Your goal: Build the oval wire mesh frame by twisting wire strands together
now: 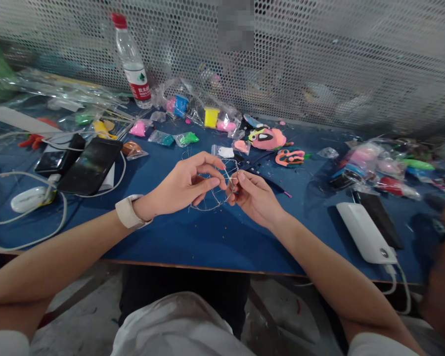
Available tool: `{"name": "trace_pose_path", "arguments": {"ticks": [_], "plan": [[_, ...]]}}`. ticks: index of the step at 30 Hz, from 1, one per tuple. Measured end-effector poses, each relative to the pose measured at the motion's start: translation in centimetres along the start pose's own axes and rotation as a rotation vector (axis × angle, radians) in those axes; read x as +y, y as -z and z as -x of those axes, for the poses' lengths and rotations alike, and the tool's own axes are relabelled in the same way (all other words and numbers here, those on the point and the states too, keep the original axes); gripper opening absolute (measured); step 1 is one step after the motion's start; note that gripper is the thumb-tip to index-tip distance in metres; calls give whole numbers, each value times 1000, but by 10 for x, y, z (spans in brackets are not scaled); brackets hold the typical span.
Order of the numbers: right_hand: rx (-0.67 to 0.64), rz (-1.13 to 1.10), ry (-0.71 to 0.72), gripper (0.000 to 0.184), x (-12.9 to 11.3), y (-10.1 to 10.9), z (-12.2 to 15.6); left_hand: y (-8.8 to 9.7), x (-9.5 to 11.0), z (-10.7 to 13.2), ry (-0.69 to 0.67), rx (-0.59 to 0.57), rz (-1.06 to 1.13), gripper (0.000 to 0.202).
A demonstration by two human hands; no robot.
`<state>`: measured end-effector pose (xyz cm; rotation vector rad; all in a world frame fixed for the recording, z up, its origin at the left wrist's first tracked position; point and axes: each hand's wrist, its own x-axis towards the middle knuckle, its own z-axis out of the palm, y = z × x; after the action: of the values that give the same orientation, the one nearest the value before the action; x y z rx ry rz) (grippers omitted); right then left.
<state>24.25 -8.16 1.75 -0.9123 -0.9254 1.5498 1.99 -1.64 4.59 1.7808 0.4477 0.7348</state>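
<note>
A rounded frame of thin silvery wire is held just above the blue table, between my two hands. My right hand pinches its right side between thumb and fingers. From the left, my left hand reaches over the frame, its fingers curled and its fingertips closed on a thin bit of wire near the right fingertips. My hands cover part of the frame. Just behind it lie a small white tag in clear wrap and a dark-handled tool, partly hidden by my right hand.
Behind stand a water bottle and bagged coloured clay, near a pink clay figure. Phone and cables lie left. A white power bank lies right, near another person's arm. A perforated metal panel bounds the back.
</note>
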Motion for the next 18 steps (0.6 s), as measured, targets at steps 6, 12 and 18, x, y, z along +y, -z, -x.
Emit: {"name": "trace_pose_path", "arguments": {"ticks": [6, 12, 18], "plan": [[81, -53, 20, 43, -5, 4, -6, 4, -1, -1, -116, 43, -92, 28], [206, -40, 112, 43, -15, 14, -12, 9, -16, -3, -279, 433, -474, 21], [281, -8, 211, 41, -19, 24, -15, 10, -16, -4, -153, 399, -476, 17]]}}
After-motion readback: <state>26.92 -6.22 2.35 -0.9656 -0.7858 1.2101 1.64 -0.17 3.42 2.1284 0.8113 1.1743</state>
